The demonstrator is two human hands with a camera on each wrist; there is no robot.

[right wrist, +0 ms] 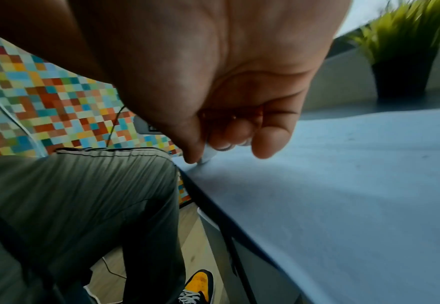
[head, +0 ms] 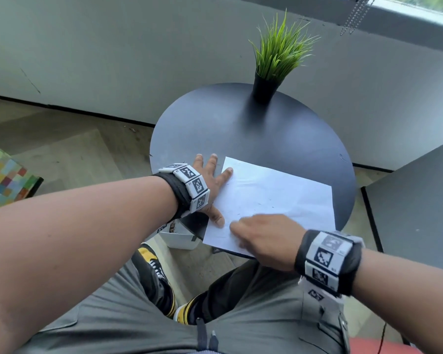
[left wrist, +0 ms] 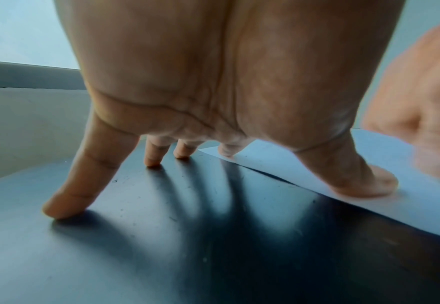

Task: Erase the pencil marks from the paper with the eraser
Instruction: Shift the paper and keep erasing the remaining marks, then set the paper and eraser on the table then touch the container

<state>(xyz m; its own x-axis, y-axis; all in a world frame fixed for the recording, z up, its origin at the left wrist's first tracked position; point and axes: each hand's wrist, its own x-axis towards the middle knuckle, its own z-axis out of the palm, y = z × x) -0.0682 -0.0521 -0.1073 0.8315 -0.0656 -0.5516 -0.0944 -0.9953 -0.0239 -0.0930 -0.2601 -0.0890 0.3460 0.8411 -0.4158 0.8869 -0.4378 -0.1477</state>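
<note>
Holding grass point(head: 279, 51): black pot point(head: 264, 89).

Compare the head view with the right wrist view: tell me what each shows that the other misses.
Only the head view shows the left hand spread flat, its index finger and thumb pressing the paper, along with faint dark specks on the sheet and the whole round table.

Only the right wrist view shows the small white eraser pinched in the fingers of the right hand, its tip on the paper near the edge.

Both show the right hand, the paper, the potted plant, grey trousers and a yellow-and-black shoe.
</note>
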